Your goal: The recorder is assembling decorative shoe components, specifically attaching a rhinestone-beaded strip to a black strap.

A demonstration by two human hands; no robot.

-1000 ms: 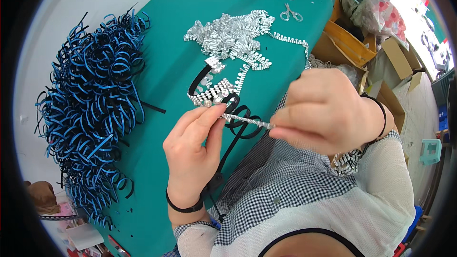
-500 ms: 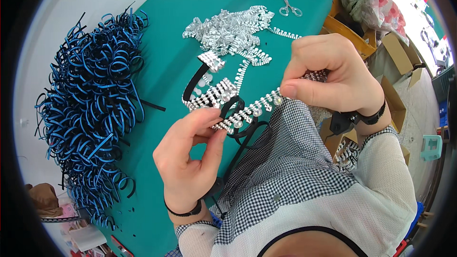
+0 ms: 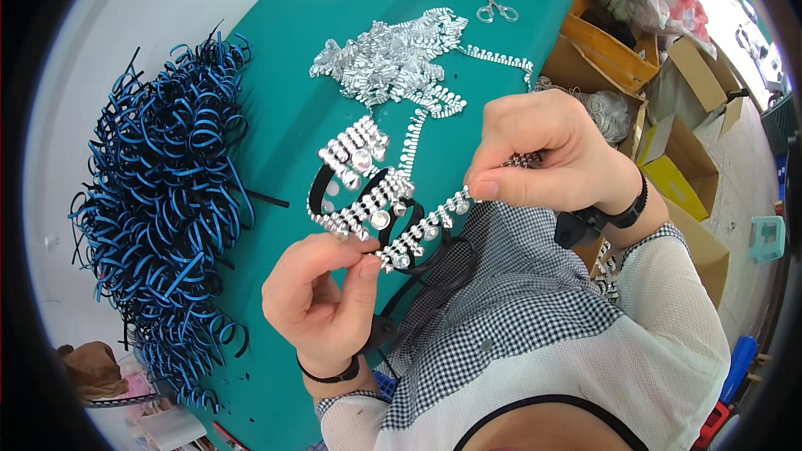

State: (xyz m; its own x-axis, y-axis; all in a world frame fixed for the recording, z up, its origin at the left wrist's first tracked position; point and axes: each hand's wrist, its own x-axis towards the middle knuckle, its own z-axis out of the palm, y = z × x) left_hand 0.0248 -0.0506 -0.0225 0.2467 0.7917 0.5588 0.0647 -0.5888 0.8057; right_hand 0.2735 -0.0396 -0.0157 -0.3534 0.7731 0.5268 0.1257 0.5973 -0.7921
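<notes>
A silver rhinestone trim (image 3: 430, 230) with round and pointed drops stretches between my two hands above the table's near edge. Thumb and fingertips of my left hand (image 3: 322, 305) pinch its lower left end. My right hand (image 3: 555, 154) is closed on the other end, and a dark, beaded part of the trim shows between its curled fingers. Beyond my left fingers, a black band (image 3: 316, 192) faced with the same rhinestones curls up in a loop. More black strip (image 3: 447, 259) coils below the trim, over my checked apron.
A heap of silver trim (image 3: 384, 58) lies farther back on the green table (image 3: 284, 117), one strand running off its right edge. Clear-handled scissors (image 3: 497, 8) sit beyond. Curly blue-and-black ribbons (image 3: 167, 192) fill the left. Cardboard boxes (image 3: 681, 163) stand at right.
Both hands have come slightly nearer me and to the left with the trim. The rhinestone-faced loop has swung round, showing more of its stones.
</notes>
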